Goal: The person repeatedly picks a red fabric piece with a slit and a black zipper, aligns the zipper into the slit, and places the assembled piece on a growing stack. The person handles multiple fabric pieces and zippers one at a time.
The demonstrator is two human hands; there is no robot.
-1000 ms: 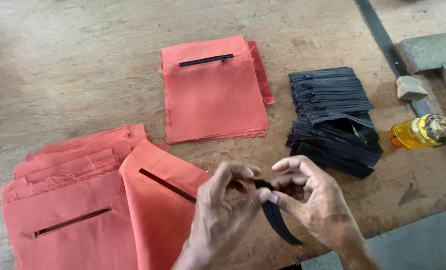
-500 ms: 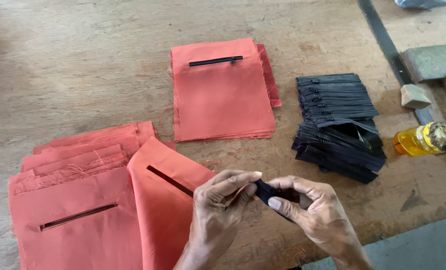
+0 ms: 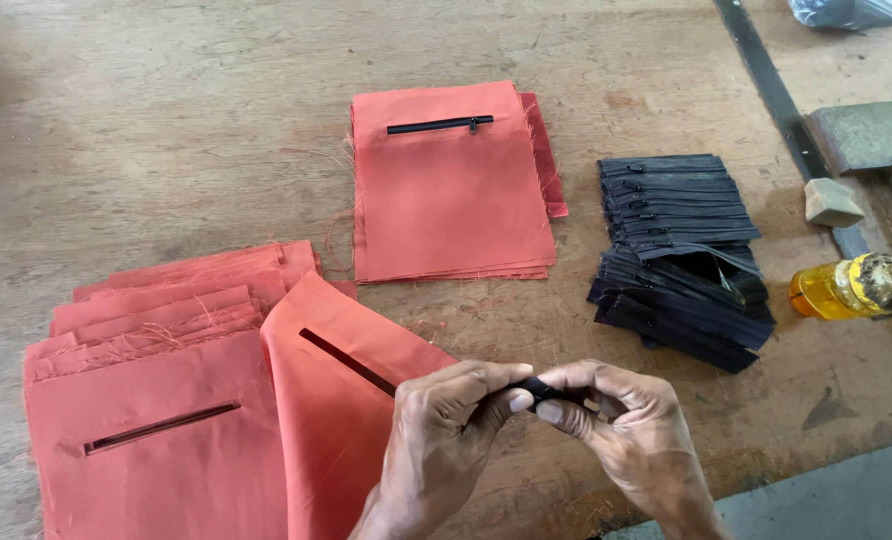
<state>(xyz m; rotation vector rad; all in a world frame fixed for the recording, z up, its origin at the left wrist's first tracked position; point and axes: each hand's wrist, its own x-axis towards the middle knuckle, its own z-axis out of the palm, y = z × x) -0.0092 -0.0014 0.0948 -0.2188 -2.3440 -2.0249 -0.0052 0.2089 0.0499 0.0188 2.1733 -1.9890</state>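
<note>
Black and mostly hidden, a short zipper (image 3: 548,390) is pinched between the fingertips of the left hand (image 3: 446,440) and the right hand (image 3: 626,430), which are pressed close together, its long axis running left to right between them. Just left of the zipper lies an orange fabric piece (image 3: 336,420) with a slanted slit, nearer the left hand. The stack of black zippers (image 3: 681,255) lies beyond it, to the right.

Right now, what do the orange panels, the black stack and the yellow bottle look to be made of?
Orange panels: thin woven cloth, matte, with frayed threads at the edges.
Black stack: looks like zipper tape, dull textile; teeth too small to tell metal from plastic.
Yellow bottle: clear, glossy, probably plastic, with amber liquid showing through.
Table: bare worn wood with visible grain.
</note>
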